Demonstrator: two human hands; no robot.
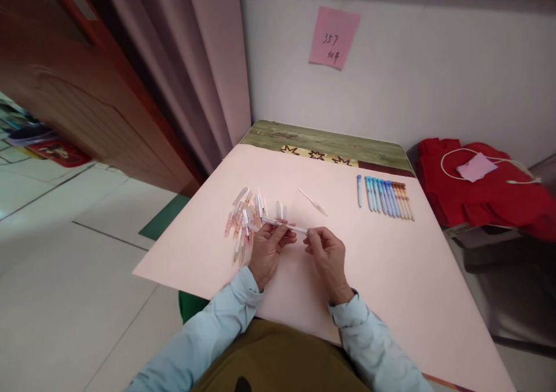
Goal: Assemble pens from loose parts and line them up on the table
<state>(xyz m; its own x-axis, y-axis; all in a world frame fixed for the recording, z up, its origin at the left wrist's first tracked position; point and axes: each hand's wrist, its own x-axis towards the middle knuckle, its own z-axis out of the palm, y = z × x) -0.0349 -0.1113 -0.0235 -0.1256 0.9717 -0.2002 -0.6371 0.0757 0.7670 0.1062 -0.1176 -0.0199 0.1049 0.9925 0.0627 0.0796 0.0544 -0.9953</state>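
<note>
Between my hands lies a slim whitish pen (297,229), held nearly level above the pale table sheet. My left hand (267,253) is closed around its left part, the thumb on top. Thumb and fingers of my right hand (326,256) pinch its right end. Whether it is one piece or two joined parts is too small to tell. Just left of my left hand is a loose heap of clear and pinkish pen parts (238,221). Short clear pieces (281,209) stand out behind the left fingers. A thin white pen refill (313,201) lies apart, beyond my right hand.
At the right, several blue and brown pens (384,198) lie in a row, with a single blue pen (359,191) beside them. A red cloth (482,192) covers a seat past the table's right edge. A wall stands behind the table; a wooden door (99,96) is at left.
</note>
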